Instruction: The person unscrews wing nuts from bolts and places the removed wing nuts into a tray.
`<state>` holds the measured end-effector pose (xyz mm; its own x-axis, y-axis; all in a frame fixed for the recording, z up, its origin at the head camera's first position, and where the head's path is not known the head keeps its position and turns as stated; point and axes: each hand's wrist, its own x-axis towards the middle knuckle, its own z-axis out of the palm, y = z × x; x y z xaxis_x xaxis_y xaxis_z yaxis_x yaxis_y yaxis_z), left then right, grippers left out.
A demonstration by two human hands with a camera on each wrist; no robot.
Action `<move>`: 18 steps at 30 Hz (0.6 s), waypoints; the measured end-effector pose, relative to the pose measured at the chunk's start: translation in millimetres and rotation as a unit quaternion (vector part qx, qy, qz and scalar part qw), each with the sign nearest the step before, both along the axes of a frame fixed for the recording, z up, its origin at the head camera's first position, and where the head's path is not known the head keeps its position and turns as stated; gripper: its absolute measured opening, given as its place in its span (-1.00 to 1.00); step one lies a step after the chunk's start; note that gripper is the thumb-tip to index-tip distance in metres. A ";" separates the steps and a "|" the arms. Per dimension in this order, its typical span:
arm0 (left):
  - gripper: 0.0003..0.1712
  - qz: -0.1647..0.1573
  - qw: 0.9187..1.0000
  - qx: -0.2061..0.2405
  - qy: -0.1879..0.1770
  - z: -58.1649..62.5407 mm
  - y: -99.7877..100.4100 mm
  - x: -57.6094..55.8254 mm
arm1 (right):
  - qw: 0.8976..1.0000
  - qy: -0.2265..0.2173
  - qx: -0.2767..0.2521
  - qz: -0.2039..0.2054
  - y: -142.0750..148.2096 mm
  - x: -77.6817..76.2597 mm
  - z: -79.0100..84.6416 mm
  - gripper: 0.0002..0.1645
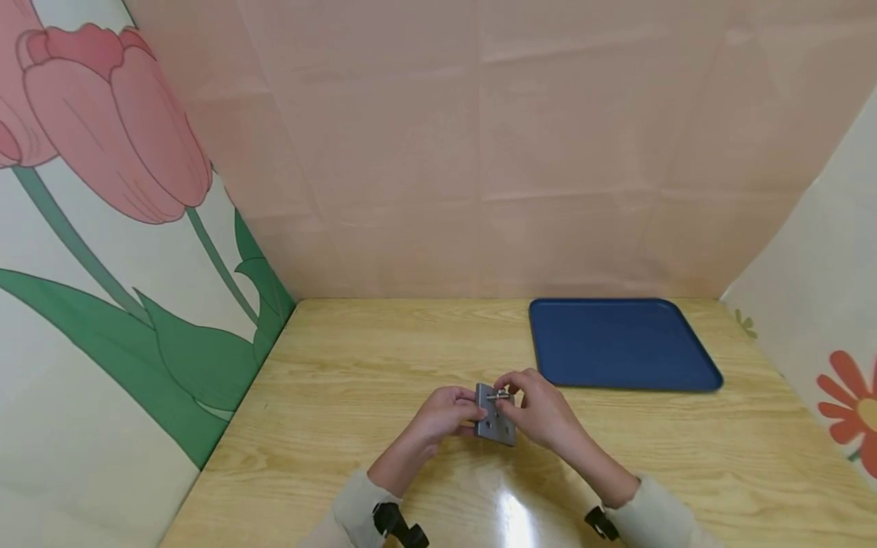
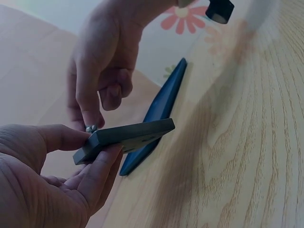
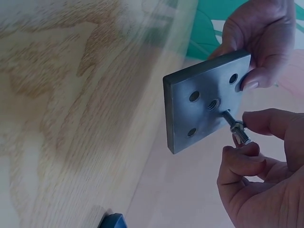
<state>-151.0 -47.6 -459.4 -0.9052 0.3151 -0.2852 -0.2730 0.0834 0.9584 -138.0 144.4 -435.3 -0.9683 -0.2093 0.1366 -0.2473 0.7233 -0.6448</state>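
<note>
A square grey metal plate (image 1: 495, 417) is held tilted above the table by my left hand (image 1: 441, 415), thumb on one face and fingers behind. In the right wrist view the plate (image 3: 202, 121) shows a threaded hole at its centre and smaller holes near the corners. My right hand (image 1: 541, 409) pinches a small threaded bolt (image 3: 242, 136) with a nut-like collar between thumb and finger. The bolt's slim end meets a corner hole; how deep it sits I cannot tell. In the left wrist view, the left thumb (image 2: 64, 137) lies along the plate's edge.
A blue tray (image 1: 620, 342) lies at the back right of the wooden table (image 1: 356, 358), beyond my right hand. A pinkish backdrop rises behind the table, with flower-printed panels at the left and right sides.
</note>
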 end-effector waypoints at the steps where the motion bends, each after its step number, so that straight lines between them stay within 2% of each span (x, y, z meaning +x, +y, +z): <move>1: -0.71 -0.001 1.000 -0.001 0.002 -0.4 0.0 0.1 | 1.000 -0.001 0.000 0.001 -0.2 0.2 0.4 -0.78; 18: -0.70 -0.001 1.000 -0.004 0.001 -0.1 -1.4 0.8 | 1.000 -0.007 -0.008 0.012 -5.6 5.6 5.4 -0.73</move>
<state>-150.2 -49.0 -459.5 -0.9048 0.3150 -0.2866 -0.2712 0.0926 0.9581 -132.5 138.8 -429.9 -0.9648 -0.2307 0.1263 -0.2553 0.7064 -0.6602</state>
